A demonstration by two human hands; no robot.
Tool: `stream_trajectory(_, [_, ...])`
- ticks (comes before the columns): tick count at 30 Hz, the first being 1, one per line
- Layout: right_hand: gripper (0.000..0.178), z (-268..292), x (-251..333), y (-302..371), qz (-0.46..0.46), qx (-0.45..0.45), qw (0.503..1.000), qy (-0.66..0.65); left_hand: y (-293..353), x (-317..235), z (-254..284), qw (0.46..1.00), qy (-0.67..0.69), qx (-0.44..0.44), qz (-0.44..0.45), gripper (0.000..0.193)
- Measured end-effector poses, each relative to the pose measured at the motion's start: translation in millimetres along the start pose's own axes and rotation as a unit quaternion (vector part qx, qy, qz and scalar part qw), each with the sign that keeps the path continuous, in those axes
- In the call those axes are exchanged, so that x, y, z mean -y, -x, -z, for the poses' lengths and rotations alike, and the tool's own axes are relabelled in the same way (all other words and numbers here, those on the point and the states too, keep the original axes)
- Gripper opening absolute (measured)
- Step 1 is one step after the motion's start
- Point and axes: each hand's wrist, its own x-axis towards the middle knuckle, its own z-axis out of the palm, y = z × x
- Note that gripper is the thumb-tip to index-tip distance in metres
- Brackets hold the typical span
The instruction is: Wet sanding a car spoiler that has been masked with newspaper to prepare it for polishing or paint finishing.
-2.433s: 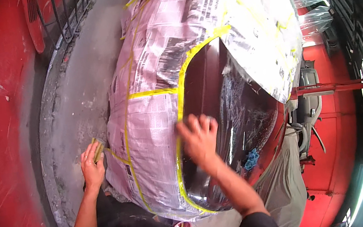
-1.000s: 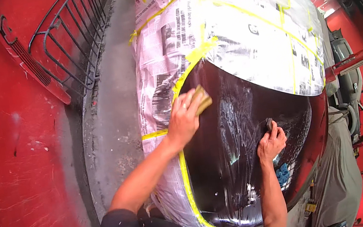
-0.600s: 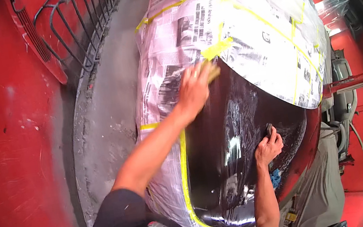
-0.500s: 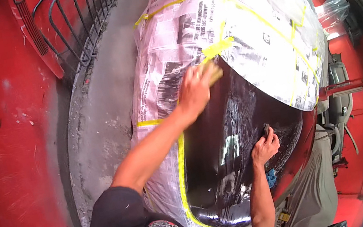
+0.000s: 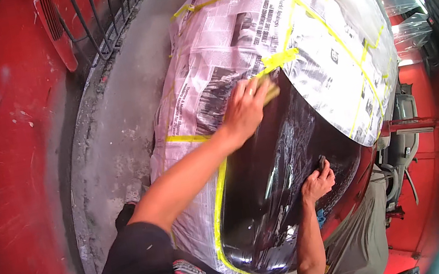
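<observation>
A dark, glossy car body panel (image 5: 251,189) lies in front of me, streaked with wet, whitish film. My left hand (image 5: 244,111) is closed around a yellowish sponge-like pad (image 5: 272,93), slightly blurred, at the panel's far left edge. Just beyond it is a patch of yellow masking tape (image 5: 280,59). Toward the panel's right side, my right hand (image 5: 316,184) pinches a small dark block (image 5: 322,162) against or close above the surface. Newspaper sheets (image 5: 225,27), joined with yellow tape, cover the bodywork around the panel.
A blue cloth (image 5: 321,217) shows partly beside my right forearm. Grey sheeting (image 5: 356,241) drapes something at the lower right. Black metal bars (image 5: 92,19) stand by the red wall (image 5: 6,170) on the left, beyond a strip of grey floor (image 5: 110,137). Car parts (image 5: 403,136) stand at right.
The whole view has shifted and turned slightly. Both hands stay at nearly the same spots on the panel, keeping their grips. Less of the blue cloth shows beside my right forearm.
</observation>
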Motion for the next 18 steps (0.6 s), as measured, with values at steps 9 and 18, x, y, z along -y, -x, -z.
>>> stream_trajectory(9, [0.051,-5,-3,1,0.004,-0.014,1.0,-0.016,-2,-13,-6,0.998,-0.034,0.022,0.053,0.054])
stream_trajectory(18, [0.049,-4,1,-2,0.025,-0.028,0.999,-0.011,-5,-1,-11,0.998,-0.021,-0.042,0.031,0.045])
